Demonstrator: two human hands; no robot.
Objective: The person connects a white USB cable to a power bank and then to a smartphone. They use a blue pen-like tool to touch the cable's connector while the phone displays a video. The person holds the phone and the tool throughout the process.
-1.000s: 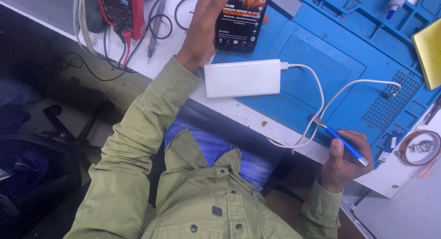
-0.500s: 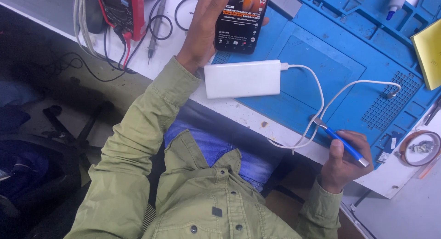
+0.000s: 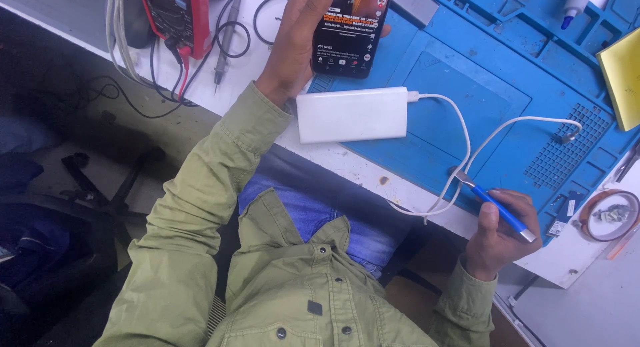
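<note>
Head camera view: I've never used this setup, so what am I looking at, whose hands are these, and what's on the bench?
This is one camera worn on the person's head, looking down at their lap and bench. No machine: two bare hands in green jacket sleeves. The left hand holds up a lit phone. The right hand holds a blue-handled tool. On the blue work mat lies a white power bank with a white cable plugged in. A red multimeter with leads sits far left, a yellow pad right.

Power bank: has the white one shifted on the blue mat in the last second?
No. The white power bank lies in the same spot against the blue mat and the table's front edge; its white cable is plugged in as before.
</note>
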